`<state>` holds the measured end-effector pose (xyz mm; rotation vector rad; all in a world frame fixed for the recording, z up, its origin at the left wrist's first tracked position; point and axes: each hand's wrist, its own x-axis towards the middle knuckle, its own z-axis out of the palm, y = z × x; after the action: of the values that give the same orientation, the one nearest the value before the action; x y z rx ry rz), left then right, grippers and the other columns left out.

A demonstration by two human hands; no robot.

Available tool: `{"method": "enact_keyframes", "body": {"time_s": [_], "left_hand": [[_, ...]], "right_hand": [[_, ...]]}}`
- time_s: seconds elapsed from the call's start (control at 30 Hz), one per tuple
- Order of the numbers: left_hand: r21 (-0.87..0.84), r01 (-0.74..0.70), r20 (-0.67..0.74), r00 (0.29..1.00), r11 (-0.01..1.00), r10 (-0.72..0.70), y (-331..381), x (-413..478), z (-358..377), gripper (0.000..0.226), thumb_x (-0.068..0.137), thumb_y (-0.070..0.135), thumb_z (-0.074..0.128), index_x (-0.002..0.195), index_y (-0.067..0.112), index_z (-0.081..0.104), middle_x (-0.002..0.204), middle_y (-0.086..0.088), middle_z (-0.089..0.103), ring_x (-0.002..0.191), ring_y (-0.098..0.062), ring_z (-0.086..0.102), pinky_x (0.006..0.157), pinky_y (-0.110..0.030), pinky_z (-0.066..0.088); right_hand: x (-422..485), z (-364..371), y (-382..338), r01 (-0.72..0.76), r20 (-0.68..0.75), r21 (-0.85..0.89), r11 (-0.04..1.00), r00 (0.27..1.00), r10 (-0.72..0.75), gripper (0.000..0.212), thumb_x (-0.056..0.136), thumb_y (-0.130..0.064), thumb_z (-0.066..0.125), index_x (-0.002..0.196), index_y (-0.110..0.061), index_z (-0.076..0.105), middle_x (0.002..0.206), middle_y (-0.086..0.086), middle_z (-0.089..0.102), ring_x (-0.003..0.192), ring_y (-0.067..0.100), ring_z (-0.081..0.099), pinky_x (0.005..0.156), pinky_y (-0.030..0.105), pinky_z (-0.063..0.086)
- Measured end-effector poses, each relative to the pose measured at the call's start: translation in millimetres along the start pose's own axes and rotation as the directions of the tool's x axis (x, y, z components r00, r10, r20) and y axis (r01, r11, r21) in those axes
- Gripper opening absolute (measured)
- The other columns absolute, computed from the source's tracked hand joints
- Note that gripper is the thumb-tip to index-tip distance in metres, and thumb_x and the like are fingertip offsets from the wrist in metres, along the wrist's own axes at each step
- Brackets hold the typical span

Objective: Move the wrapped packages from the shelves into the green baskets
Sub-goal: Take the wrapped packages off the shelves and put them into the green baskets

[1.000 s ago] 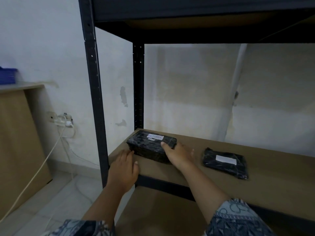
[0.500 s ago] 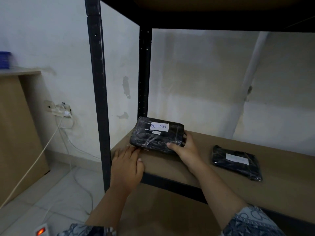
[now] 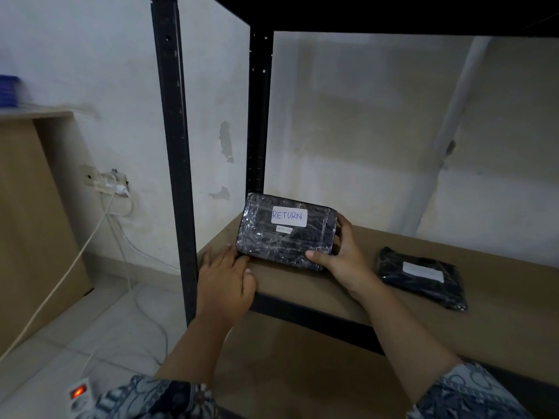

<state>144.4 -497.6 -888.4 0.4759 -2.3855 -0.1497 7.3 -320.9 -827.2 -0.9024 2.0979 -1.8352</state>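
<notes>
Grip: right hand (image 3: 344, 261) on package (image 3: 287, 234), lengthwise left-right

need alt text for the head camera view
A person's right hand grips a black package labelled RETURN, tipped up on a brown shelf; the left hand rests flat beside it. A second package lies to the right.

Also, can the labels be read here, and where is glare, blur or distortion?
Head view: the RETURN label reads sharply; plastic on the wrapped package glints; the second package has a label too faint to read; the blue thing far left is smeared; the shelf post looks tilted, likely lens distortion.
</notes>
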Motion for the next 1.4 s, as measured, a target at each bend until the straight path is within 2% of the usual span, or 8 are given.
{"method": "enact_keyframes", "body": {"time_s": [0.2, 0.37, 0.53, 0.73, 0.87, 1.1, 1.23, 1.4], "left_hand": [[0.018, -0.007, 0.012, 1.000, 1.000, 0.006, -1, 0, 1, 0.048, 0.085, 0.029, 0.029, 0.109, 0.008, 0.065, 0.115, -0.011, 0.064, 0.116, -0.030, 0.053, 0.111, -0.052, 0.019], [0.019, 0.007, 0.139, 0.990, 1.000, -0.010, -1, 2, -5, 0.048, 0.087, 0.031, 0.027, 0.120, 0.012, 0.058, 0.121, -0.008, 0.060, 0.123, -0.030, 0.047, 0.111, -0.055, 0.017], [0.015, 0.071, 0.358, 0.931, 0.997, -0.072, -1, 7, -17, 0.056, 0.094, 0.044, 0.018, 0.133, 0.014, 0.045, 0.134, -0.007, 0.051, 0.132, -0.032, 0.038, 0.105, -0.056, 0.029], [0.022, 0.115, 0.454, 0.884, 0.993, -0.112, 44, 16, -68, 0.069, 0.094, 0.053, 0.011, 0.128, 0.012, 0.055, 0.128, -0.008, 0.058, 0.125, -0.031, 0.048, 0.094, -0.051, 0.045], [0.012, 0.070, 0.479, 0.875, 0.997, -0.067, 93, 23, -119, 0.064, 0.094, 0.047, 0.018, 0.121, 0.009, 0.061, 0.122, -0.008, 0.063, 0.119, -0.030, 0.055, 0.090, -0.048, 0.047], [-0.025, -0.042, 0.578, 0.815, 0.999, 0.049, 179, 44, -221, 0.060, 0.071, 0.040, 0.040, 0.118, 0.011, 0.063, 0.117, -0.006, 0.066, 0.113, -0.027, 0.059, 0.085, -0.044, 0.051], [-0.111, -0.104, 0.596, 0.789, 0.988, 0.150, 229, 47, -279, 0.060, 0.071, 0.044, 0.042, 0.118, 0.013, 0.063, 0.117, -0.002, 0.066, 0.111, -0.023, 0.061, 0.085, -0.039, 0.053], [-0.160, -0.184, 0.595, 0.766, 0.970, 0.244, 277, 42, -315, 0.056, 0.075, 0.041, 0.041, 0.120, 0.013, 0.060, 0.116, -0.002, 0.066, 0.110, -0.023, 0.061, 0.084, -0.038, 0.054]], "right_hand": [[-10, -8, -5, -0.054, -0.077, 0.066, 0.996, 0.995, 0.059, 0.086, 0.079, -0.008, 0.074, 0.146, -0.030, 0.026, 0.132, -0.005, 0.047, 0.114, 0.014, 0.050, 0.095, 0.032, 0.047], [-20, -23, -15, -0.172, -0.101, 0.076, 0.982, 0.979, 0.179, 0.072, 0.085, -0.021, 0.070, 0.146, -0.027, 0.032, 0.128, -0.005, 0.048, 0.117, 0.015, 0.046, 0.098, 0.032, 0.042], [-24, -46, -32, -0.340, -0.116, 0.128, 0.932, 0.928, 0.355, 0.055, 0.090, -0.030, 0.063, 0.140, -0.032, 0.042, 0.133, -0.003, 0.056, 0.121, 0.020, 0.053, 0.106, 0.045, 0.042], [-46, -79, -78, -0.477, -0.160, 0.273, 0.836, 0.834, 0.528, 0.051, 0.097, -0.018, 0.053, 0.145, -0.022, 0.038, 0.137, 0.005, 0.052, 0.117, 0.026, 0.053, 0.094, 0.040, 0.046], [-73, -103, -123, -0.489, -0.176, 0.366, 0.791, 0.799, 0.575, 0.047, 0.098, -0.010, 0.048, 0.144, -0.020, 0.040, 0.138, 0.004, 0.049, 0.118, 0.027, 0.052, 0.087, 0.033, 0.043], [-130, -154, -221, -0.491, -0.222, 0.473, 0.732, 0.737, 0.638, 0.041, 0.098, -0.003, 0.044, 0.138, -0.014, 0.047, 0.134, 0.013, 0.054, 0.113, 0.030, 0.054, 0.081, 0.035, 0.048], [-168, -191, -268, -0.494, -0.271, 0.502, 0.710, 0.690, 0.671, 0.040, 0.098, -0.006, 0.045, 0.137, -0.015, 0.048, 0.136, 0.014, 0.054, 0.118, 0.032, 0.053, 0.098, 0.046, 0.045], [-220, -234, -316, -0.427, -0.367, 0.547, 0.720, 0.650, 0.665, 0.037, 0.098, -0.003, 0.043, 0.134, -0.009, 0.049, 0.121, 0.020, 0.058, 0.100, 0.034, 0.058, 0.076, 0.037, 0.050]]}}
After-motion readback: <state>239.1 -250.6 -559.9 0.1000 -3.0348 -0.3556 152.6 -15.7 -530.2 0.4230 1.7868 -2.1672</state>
